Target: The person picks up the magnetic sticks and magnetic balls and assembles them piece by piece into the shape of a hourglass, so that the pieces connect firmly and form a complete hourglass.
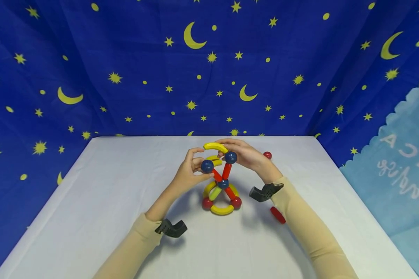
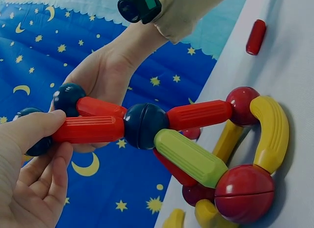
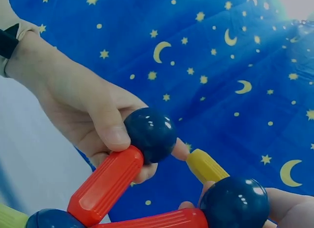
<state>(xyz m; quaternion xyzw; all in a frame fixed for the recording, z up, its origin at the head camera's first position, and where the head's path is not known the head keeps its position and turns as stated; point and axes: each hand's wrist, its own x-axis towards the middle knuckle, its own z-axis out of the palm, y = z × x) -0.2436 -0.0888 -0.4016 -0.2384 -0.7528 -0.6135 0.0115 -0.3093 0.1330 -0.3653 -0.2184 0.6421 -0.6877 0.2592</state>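
A magnetic building-toy figure stands on the table, its base a ring of yellow curved rods [image 1: 222, 210] and red balls [image 1: 207, 203]. A green rod [image 2: 191, 158] and red rods rise to a middle blue ball [image 2: 145, 125], and further red rods [image 2: 88, 129] spread up from it. My left hand [image 1: 192, 170] pinches the upper left blue ball [image 1: 207, 166] where it meets its rod. My right hand [image 1: 248, 155] is at the upper right blue ball [image 1: 231, 157], holding a yellow curved rod [image 1: 215, 147] that arches from it. Another yellow curved rod [image 1: 214, 161] shows behind, partly hidden.
A loose red rod [image 1: 277, 215] lies on the white table [image 1: 132, 186] beside the right forearm. Behind the right wrist is a loose red ball [image 1: 267, 155]. Blue curtains [image 1: 143, 58] with moons and stars hang at the back and sides.
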